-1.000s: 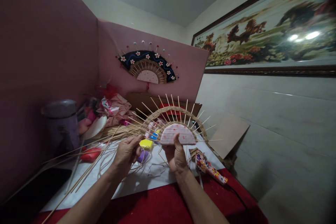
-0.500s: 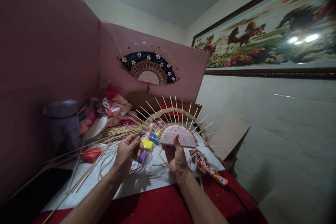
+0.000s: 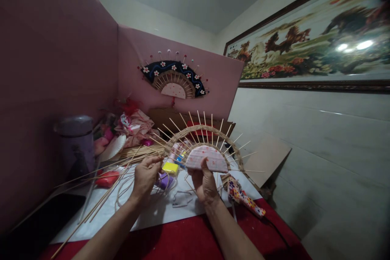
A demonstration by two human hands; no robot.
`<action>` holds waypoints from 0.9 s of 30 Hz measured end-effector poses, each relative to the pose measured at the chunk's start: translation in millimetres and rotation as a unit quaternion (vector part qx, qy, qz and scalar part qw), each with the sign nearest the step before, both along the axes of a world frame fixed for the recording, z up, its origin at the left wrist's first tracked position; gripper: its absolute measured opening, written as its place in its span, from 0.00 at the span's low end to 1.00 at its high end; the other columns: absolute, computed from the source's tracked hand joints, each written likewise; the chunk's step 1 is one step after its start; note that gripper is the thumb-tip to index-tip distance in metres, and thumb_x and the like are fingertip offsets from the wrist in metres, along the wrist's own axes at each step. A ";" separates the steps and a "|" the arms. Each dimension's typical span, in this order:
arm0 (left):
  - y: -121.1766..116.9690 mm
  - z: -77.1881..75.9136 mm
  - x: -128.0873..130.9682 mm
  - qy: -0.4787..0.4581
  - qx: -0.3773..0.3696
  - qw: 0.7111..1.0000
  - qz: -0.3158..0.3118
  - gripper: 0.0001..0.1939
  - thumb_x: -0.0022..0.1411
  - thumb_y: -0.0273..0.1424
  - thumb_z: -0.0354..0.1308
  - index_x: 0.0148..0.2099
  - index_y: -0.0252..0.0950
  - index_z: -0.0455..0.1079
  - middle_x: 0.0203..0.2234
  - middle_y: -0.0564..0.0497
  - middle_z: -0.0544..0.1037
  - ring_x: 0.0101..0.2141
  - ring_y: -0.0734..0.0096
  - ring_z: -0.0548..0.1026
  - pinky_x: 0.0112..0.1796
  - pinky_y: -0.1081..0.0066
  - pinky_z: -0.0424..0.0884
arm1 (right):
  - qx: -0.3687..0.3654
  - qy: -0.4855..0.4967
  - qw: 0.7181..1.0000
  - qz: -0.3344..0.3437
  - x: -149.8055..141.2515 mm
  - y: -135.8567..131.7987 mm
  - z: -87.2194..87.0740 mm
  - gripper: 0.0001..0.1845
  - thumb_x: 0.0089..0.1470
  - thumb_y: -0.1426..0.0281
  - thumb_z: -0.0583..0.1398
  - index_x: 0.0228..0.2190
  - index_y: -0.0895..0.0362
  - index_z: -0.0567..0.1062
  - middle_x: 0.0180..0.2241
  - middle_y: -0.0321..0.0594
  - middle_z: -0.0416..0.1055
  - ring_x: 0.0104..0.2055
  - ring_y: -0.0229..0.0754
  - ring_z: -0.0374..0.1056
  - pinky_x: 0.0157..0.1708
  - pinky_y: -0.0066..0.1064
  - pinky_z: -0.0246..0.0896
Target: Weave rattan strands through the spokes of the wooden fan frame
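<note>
My right hand (image 3: 204,183) is closed on the pink dotted half-disc base of a half-woven rattan fan (image 3: 207,158) and holds it upright over the table. Thin wooden spokes stick out from its woven arch (image 3: 199,130). My left hand (image 3: 146,176) is closed at the fan's left edge, pinching a rattan strand (image 3: 129,168) that trails off to the left. Yellow (image 3: 170,167) and purple (image 3: 164,180) clay blocks lie just behind my hands.
A finished black flowered fan (image 3: 173,77) hangs on the pink board. On the white sheet (image 3: 152,215) lie long reeds (image 3: 91,207), a red clay block (image 3: 106,178), a purple flask (image 3: 74,146), a paper plate (image 3: 112,148), pink wrapping (image 3: 135,126) and a flowered glue gun (image 3: 243,199). Cardboard (image 3: 266,158) leans at the right.
The fan has tilted a little and shifted right. My left hand has slid slightly down along the strand at the fan's left edge.
</note>
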State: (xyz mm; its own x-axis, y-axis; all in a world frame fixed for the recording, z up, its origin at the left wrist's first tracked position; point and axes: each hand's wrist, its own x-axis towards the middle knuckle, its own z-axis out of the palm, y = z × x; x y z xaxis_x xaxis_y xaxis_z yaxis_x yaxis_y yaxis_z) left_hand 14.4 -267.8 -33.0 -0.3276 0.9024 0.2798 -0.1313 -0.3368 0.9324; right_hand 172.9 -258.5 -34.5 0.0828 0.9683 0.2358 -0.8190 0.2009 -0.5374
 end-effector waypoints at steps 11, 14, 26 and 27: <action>-3.8 0.8 2.0 0.000 -0.001 1.000 0.002 0.16 0.46 0.34 0.60 0.38 0.32 0.65 0.27 0.51 0.75 0.19 0.71 0.73 0.15 0.77 0.61 | 0.005 0.002 1.000 -0.014 -1.5 2.1 -5.0 0.14 0.41 0.66 0.66 0.29 0.56 0.68 0.23 0.30 0.69 0.22 0.32 0.64 0.24 0.25 0.62; -5.1 1.6 2.3 0.019 -0.014 1.000 0.002 0.19 0.47 0.34 0.60 0.42 0.32 0.66 0.23 0.51 0.74 0.20 0.69 0.73 0.14 0.77 0.60 | -0.001 0.005 1.000 -0.020 -1.9 1.7 -4.1 0.14 0.40 0.66 0.66 0.29 0.56 0.68 0.23 0.30 0.69 0.21 0.32 0.63 0.23 0.25 0.62; -11.2 1.2 15.6 0.015 0.004 0.999 0.044 0.13 0.45 0.38 0.62 0.30 0.35 0.70 0.28 0.50 0.73 0.30 0.67 0.71 0.26 0.73 0.65 | -0.025 -0.035 0.996 -0.078 -9.6 -1.2 -10.6 0.13 0.40 0.65 0.66 0.30 0.56 0.71 0.24 0.31 0.71 0.23 0.32 0.64 0.24 0.24 0.61; -11.3 -0.3 20.9 -0.009 -0.044 0.999 -0.021 0.15 0.45 0.41 0.61 0.31 0.34 0.70 0.27 0.49 0.74 0.29 0.67 0.71 0.25 0.73 0.64 | -0.026 -0.041 0.995 -0.087 -11.2 -1.6 -11.6 0.13 0.40 0.64 0.66 0.29 0.56 0.71 0.24 0.31 0.71 0.23 0.32 0.65 0.24 0.24 0.62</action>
State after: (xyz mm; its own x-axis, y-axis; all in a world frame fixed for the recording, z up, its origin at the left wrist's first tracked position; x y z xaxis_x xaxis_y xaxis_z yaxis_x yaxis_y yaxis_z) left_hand 35.3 -279.1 -33.3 -0.2935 0.9363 0.1930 -0.1597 -0.2471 0.9557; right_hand 161.7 -260.1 -46.1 0.2326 0.9523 0.1978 -0.7270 0.3053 -0.6151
